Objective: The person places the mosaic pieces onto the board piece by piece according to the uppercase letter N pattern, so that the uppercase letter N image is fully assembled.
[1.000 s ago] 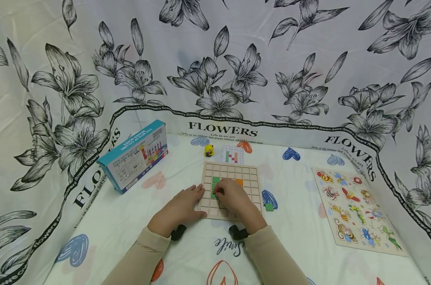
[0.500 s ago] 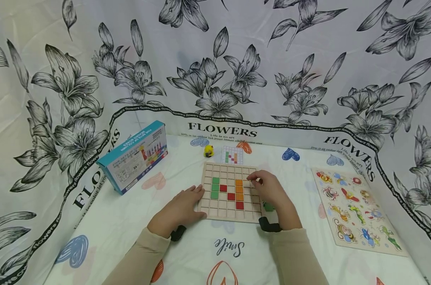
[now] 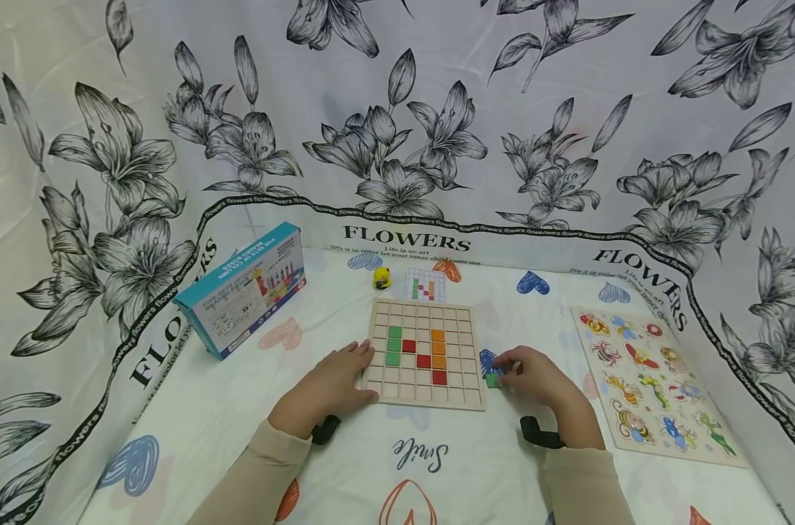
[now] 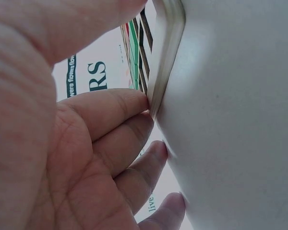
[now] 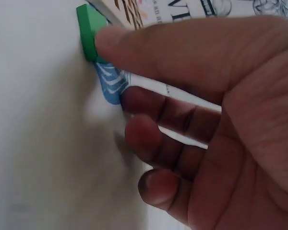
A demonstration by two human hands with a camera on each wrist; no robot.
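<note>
A wooden grid board [image 3: 459, 394] lies on the table. Set in its cells are a green column [image 3: 394, 345], a red tile [image 3: 424, 362] in a diagonal of red ones, and an orange column [image 3: 439, 348]. My left hand [image 3: 328, 386] rests at the board's left edge, fingertips against its side in the left wrist view, thumb near the lower corner. Off the right edge, my right hand [image 3: 535, 379] hovers by a loose green tile [image 3: 491, 380], thumb and index finger apart. In the right wrist view the thumb overlaps this green tile [image 5: 89, 33], other fingers loosely bent.
A card with a coloured grid pattern [image 3: 427, 285] lies behind the board, beside a small yellow toy [image 3: 381, 278]. A blue-topped box [image 3: 243, 292] stands at the left. An insect picture board [image 3: 656, 386] lies at the right. Flowered cloth hangs behind the table.
My right hand has moved off the green column, past the board's right side, and down to the loose green tile. The left hand stays at the board's edge.
</note>
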